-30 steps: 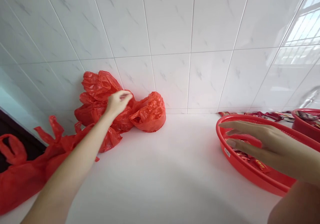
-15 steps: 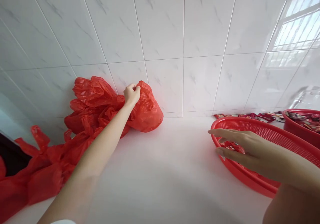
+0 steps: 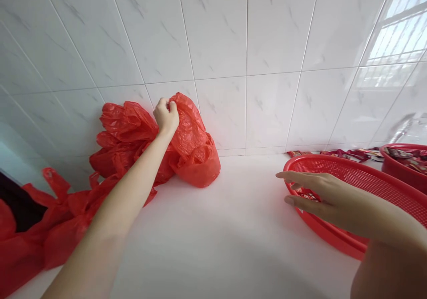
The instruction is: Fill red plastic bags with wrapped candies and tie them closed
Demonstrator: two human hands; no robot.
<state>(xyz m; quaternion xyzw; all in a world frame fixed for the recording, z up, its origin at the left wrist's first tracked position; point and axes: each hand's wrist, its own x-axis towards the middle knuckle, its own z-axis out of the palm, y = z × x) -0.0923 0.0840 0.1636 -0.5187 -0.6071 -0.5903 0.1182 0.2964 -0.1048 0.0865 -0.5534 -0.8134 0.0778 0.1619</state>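
The left hand (image 3: pixel 167 117) grips a red bag (image 3: pixel 196 159) left of the basket (image 3: pixel 373 178). The open right hand (image 3: pixel 328 196) overhangs the basket.

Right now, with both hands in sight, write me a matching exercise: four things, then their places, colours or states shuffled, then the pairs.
1. Left hand
2. Right hand
3. Tiled wall
4. Red tub

A. White with grey streaks
B. At the right edge, packets inside
C. Curled on a red plastic bag
D. Outstretched, overlapping the oval basket in view

Pairs: 1-C, 2-D, 3-A, 4-B
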